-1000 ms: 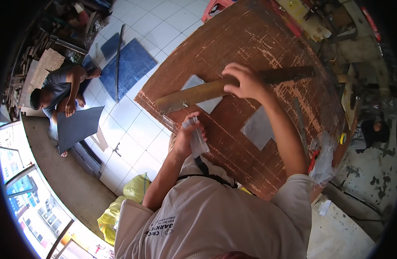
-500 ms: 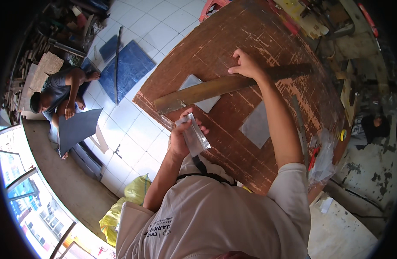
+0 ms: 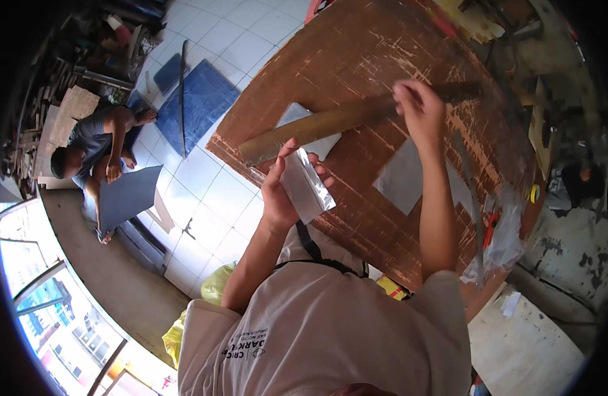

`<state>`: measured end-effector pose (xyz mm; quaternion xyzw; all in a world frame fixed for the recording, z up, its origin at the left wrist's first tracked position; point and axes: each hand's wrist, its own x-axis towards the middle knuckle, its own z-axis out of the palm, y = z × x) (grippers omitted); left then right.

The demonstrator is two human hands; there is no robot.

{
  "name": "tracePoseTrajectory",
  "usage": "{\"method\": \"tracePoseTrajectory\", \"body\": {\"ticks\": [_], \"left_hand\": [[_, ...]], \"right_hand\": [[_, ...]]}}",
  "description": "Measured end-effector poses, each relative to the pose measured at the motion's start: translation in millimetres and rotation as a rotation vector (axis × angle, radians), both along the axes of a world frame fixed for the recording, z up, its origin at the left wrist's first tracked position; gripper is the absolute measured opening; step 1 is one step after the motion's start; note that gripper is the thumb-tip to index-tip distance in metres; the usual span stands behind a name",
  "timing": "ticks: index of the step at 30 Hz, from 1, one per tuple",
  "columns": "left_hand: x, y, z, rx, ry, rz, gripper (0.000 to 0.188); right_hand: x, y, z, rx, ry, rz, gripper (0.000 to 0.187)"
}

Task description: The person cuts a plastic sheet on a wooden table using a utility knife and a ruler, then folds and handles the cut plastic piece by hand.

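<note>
My left hand (image 3: pixel 281 193) holds a small folded piece of translucent plastic sheet (image 3: pixel 304 188) with a shiny silvery edge, thumb and fingers around its sides. Off to the right, my right hand (image 3: pixel 421 109) hovers over the scratched brown tabletop (image 3: pixel 343 218), close to a long flat brown bar (image 3: pixel 337 123). Its fingers are loosely bent and slightly blurred, and nothing shows in them. The bar lies slantwise across a stack of clear plastic sheets (image 3: pixel 292 114). Partly behind my right forearm, more translucent sheets (image 3: pixel 401 177) lie flat on the table.
A dark strip (image 3: pixel 471 185), crumpled clear plastic (image 3: pixel 505 247), a red-handled tool (image 3: pixel 491 228) and a yellow tape roll (image 3: pixel 535 193) sit along the table's right side. At left, another person (image 3: pixel 112 132) on the tiled floor holds a grey sheet (image 3: pixel 129 198) near blue sheets (image 3: pixel 195 109).
My right hand has lifted off the bar and moved right, its fingers loosening. The plastic piece in my left hand has shifted slightly right and turned more face-on.
</note>
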<state>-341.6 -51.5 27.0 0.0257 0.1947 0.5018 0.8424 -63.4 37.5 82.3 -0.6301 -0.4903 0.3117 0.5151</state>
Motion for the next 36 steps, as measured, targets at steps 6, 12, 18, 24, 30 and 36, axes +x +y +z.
{"method": "tracePoseTrajectory", "body": {"ticks": [6,12,18,24,30,36], "left_hand": [[47.1,-10.0,4.4,0.106,-0.031,-0.185,0.062],[112.3,-54.0,25.9,0.111,-0.118,-0.344,0.079],[155.3,-103.5,33.6,0.195,-0.182,-0.453,0.084],[184.2,-138.7,28.0,0.262,-0.166,-0.540,0.075],[205.7,-162.5,29.6,0.242,-0.177,-0.596,0.078],[213.7,-175.5,31.6,0.263,-0.134,-0.570,0.073]], "right_hand": [[-28.0,-159.7,50.1,-0.263,0.297,-0.184,0.017],[-49.9,-229.6,54.4,-0.380,0.378,-0.259,0.014],[-18.8,-284.5,41.3,-0.367,-0.012,-0.324,0.020],[9.7,-329.3,37.2,-0.293,-0.273,-0.308,0.027],[22.9,-353.3,36.6,-0.332,-0.387,-0.298,0.029],[30.7,-364.0,34.0,-0.341,-0.421,-0.286,0.030]]}}
